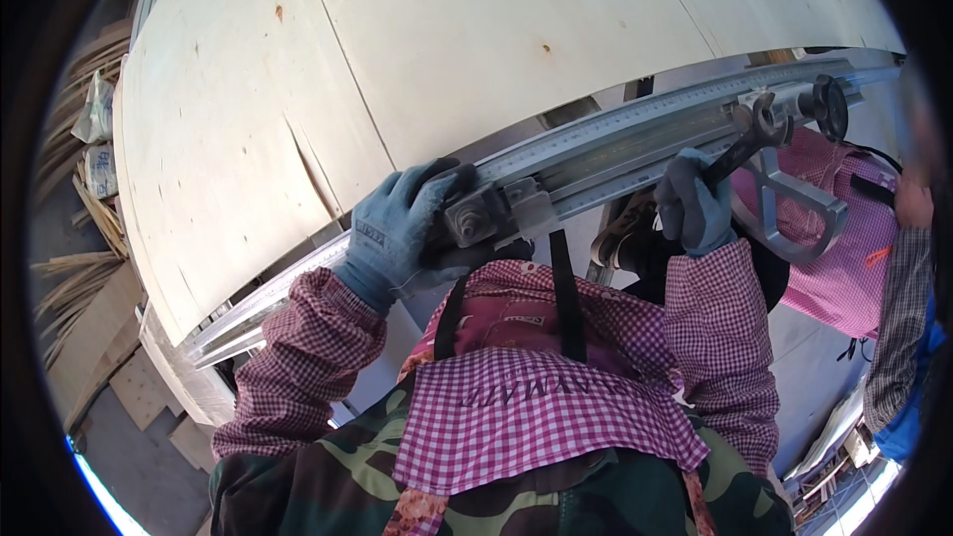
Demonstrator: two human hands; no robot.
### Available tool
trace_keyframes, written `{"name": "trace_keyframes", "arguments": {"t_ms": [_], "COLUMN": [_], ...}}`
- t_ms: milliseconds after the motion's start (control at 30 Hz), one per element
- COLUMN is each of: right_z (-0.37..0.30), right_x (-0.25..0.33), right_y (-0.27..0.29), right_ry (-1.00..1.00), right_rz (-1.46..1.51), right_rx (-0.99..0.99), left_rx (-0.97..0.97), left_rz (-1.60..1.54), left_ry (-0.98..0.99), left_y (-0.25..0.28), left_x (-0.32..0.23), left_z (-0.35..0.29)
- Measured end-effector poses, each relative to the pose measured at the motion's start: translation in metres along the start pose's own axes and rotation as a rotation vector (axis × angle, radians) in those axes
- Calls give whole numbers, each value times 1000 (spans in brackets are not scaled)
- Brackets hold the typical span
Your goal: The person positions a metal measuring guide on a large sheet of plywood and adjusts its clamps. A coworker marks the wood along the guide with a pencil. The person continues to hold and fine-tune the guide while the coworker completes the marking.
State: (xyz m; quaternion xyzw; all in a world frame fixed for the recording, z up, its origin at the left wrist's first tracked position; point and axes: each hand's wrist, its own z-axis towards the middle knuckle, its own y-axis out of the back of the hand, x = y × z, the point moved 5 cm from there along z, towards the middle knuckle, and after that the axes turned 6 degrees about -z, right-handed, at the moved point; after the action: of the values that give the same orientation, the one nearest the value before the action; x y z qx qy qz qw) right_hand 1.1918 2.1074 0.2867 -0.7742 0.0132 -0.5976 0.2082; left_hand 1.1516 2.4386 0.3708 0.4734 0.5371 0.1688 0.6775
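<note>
Honestly, the dark wrench [738, 153] wrapped in my right hand [696, 202] looks heavy, rigid and maybe slick; I'd grip the shank. It points toward the metal rail [606, 146], where my left hand [402, 223] curls around a bolted block [472, 221].

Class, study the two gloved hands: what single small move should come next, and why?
Probably the right hand should carry its wrench leftward to the bolt-like fitting on the metal block: the left hand grips that block at the rail, while the wrench's open end points up, well away from it.
</note>
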Motion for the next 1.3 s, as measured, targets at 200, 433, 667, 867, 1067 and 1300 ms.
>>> {"name": "trace_keyframes", "arguments": {"t_ms": [200, 433, 667, 867, 1067, 1300], "right_z": [-1, -2, -2, -1, -1, -2], "right_x": [0, -19, 7, 8, 13, 17], "right_y": [0, 14, -3, -6, -10, -10], "right_ry": [-68, -16, -173, -54, -125, -149], "right_rz": [49, 307, -55, -67, -42, -166], "right_rx": [13, 48, -48, -43, -91, -130], "left_rx": [-18, -52, -61, -57, -72, -88], "left_rz": [-2, -79, -80, -91, -87, -58], "left_ry": [-4, -46, -82, -94, -103, -89], "left_y": [-4, -2, 4, 4, 5, 3], "left_x": [3, 4, -2, -3, -3, -1], "left_z": [-3, 1, 1, 1, 1, -1]}}
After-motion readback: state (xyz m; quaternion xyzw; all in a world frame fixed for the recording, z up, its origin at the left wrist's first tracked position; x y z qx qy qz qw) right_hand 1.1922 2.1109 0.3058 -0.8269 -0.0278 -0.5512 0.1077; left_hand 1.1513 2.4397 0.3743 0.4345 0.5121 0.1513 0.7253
